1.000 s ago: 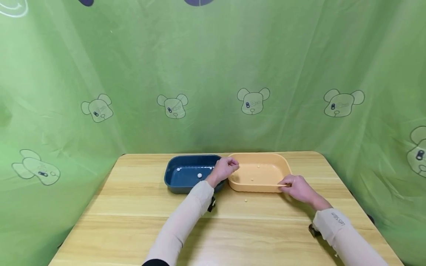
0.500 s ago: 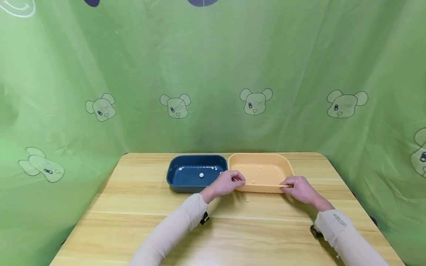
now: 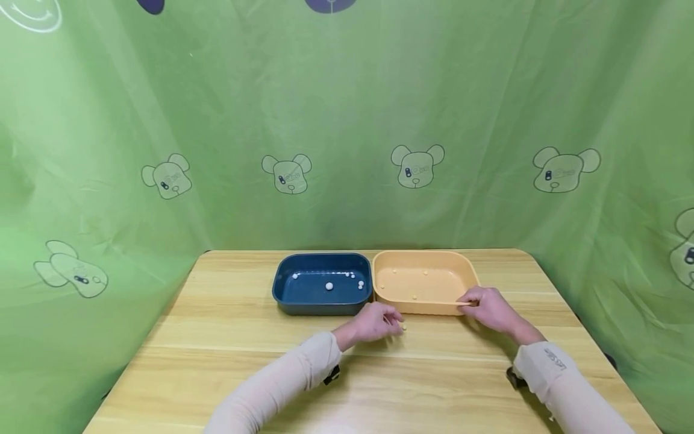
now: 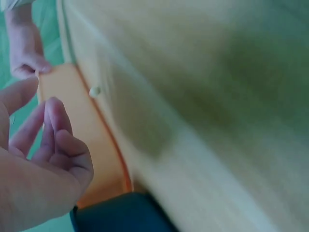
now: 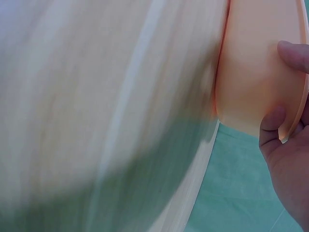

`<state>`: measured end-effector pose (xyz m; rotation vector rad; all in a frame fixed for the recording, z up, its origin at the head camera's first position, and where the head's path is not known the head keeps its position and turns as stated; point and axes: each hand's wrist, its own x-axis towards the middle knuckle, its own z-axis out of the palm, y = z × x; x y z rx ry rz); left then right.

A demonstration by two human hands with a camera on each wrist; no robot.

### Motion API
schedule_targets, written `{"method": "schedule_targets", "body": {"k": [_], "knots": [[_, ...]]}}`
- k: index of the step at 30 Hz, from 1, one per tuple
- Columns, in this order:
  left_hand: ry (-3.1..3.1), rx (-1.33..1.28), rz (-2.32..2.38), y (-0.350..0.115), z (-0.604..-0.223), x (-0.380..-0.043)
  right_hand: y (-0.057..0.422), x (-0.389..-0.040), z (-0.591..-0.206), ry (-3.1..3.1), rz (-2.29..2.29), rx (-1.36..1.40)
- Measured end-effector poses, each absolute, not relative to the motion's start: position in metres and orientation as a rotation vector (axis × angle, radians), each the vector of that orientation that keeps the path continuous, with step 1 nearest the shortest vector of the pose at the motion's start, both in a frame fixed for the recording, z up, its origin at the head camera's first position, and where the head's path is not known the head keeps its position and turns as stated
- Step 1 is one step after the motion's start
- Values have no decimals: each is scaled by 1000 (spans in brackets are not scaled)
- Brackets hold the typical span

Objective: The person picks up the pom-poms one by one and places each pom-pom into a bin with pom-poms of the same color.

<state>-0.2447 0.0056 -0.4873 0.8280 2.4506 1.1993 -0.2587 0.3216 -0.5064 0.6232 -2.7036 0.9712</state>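
My left hand (image 3: 373, 322) is low over the table in front of the two bins, its fingertips right by a small pale-yellow ball (image 3: 403, 328) on the wood. In the left wrist view a gap shows between thumb and forefinger, with the ball (image 4: 94, 91) beyond them. An orange rectangular bin (image 3: 428, 308) stands on the right, several tiny yellowish balls inside it. My right hand (image 3: 492, 310) grips its front rim near the right corner; the right wrist view shows the thumb and fingers of that hand (image 5: 295, 166) around the rim.
A dark blue bin (image 3: 320, 309) with several white balls, one larger (image 3: 329, 286), stands against the orange bin's left side. Both sit near the back edge of the wooden table (image 3: 412, 386). A green curtain (image 3: 347, 217) with bear drawings hangs behind and at both sides.
My left hand has moved from over the bins, down and toward the front, to the ball on the table. One more yellowish ball now shows in the orange bin. The right hand keeps its grip.
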Motion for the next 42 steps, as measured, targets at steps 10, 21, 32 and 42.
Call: {"method": "schedule_targets", "body": {"k": [10, 21, 32, 42], "knots": [[2480, 728, 1172, 16, -501, -244, 321, -258, -506, -2712, 977, 604], [2566, 772, 1086, 22, -518, -250, 321, -257, -506, -2718, 971, 597], [2694, 800, 896, 27, -522, -258, 321, -259, -508, -2714, 958, 590], [2728, 806, 881, 28, -523, -260, 320, -258, -506, -2711, 982, 589]]}}
